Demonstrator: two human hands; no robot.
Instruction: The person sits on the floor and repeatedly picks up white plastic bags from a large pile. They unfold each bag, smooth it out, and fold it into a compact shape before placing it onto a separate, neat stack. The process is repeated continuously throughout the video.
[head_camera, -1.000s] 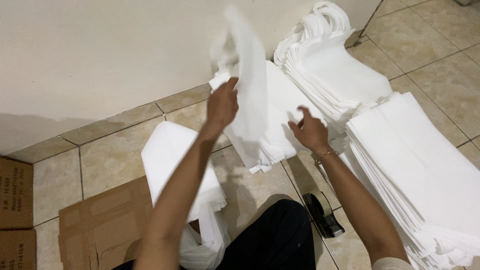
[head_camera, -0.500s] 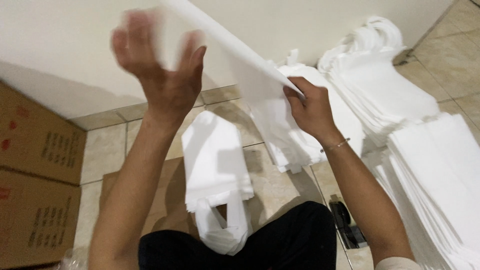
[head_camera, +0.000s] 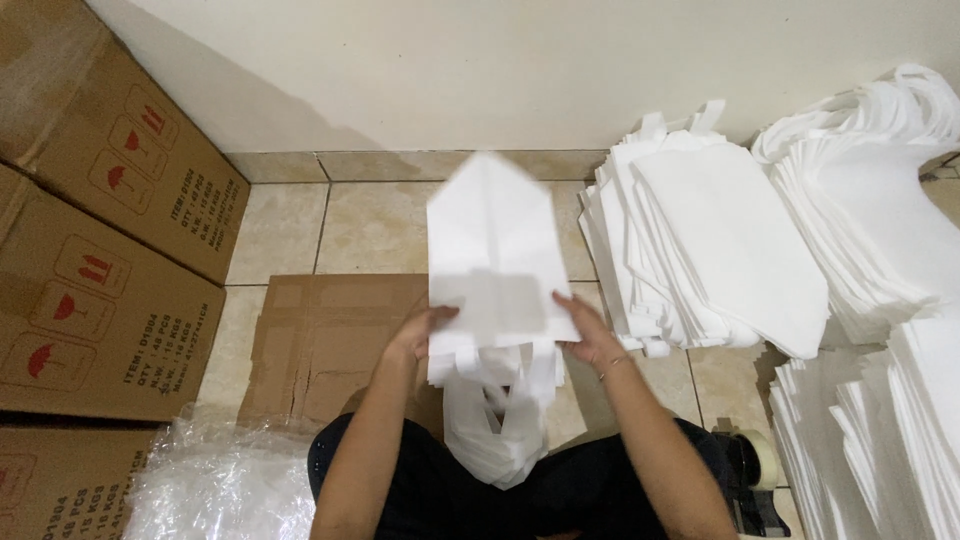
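While both my hands, left hand (head_camera: 425, 332) and right hand (head_camera: 590, 335), pinch the white bag (head_camera: 495, 260) over the small pile (head_camera: 495, 400) on the floor, I judge it could land crooked through uneven release.

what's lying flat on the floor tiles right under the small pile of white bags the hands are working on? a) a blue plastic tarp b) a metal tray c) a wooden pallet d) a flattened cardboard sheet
D: the left hand and right hand hold a white bag over a small pile of white bags, which rests on a flattened cardboard sheet spread on the tiled floor.
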